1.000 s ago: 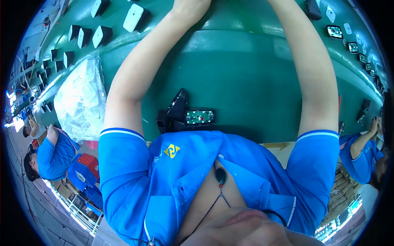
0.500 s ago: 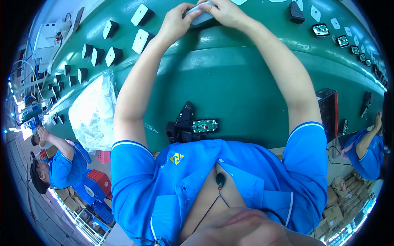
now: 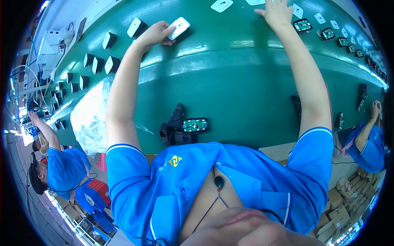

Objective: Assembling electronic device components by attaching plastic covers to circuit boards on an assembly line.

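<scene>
Green bench point(image 3: 230, 78) fills the frame; at upper centre the left hand point(image 3: 155, 35) clamps a white rectangular plastic casing point(image 3: 179, 28), while the right hand point(image 3: 277, 12) lies open, fingers spread flat near green circuit boards point(image 3: 303, 25).

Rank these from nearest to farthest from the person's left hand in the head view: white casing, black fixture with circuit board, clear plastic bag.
1. White casing, held in the left hand, on the belt.
2. Clear plastic bag, left table edge.
3. Black fixture with circuit board, near the body.
</scene>
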`<control>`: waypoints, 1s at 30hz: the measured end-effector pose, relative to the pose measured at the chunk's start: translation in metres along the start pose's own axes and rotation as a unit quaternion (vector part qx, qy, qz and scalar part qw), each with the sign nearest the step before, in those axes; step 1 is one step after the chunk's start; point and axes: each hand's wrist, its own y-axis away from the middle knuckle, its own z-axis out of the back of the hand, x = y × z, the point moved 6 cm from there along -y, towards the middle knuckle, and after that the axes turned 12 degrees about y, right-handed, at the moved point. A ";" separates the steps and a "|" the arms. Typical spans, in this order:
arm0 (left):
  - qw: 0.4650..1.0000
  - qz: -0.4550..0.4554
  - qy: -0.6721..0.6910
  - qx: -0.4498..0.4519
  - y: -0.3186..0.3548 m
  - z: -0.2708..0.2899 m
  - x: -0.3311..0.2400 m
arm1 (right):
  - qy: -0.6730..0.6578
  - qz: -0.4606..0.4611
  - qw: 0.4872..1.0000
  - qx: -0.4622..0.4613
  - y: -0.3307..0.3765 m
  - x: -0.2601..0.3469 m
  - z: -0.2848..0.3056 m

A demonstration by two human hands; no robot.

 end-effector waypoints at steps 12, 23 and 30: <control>0.894 -0.125 -0.395 -0.170 -0.019 -0.061 -0.102 | -0.236 0.054 0.970 0.008 0.053 -0.035 -0.015; 0.784 -0.378 -0.462 -0.169 -0.064 -0.146 -0.068 | 0.000 0.103 0.988 -0.116 0.054 -0.023 -0.014; 0.835 -0.417 -0.339 -0.120 -0.020 -0.151 -0.064 | -0.197 0.175 0.954 -0.143 0.050 -0.009 0.000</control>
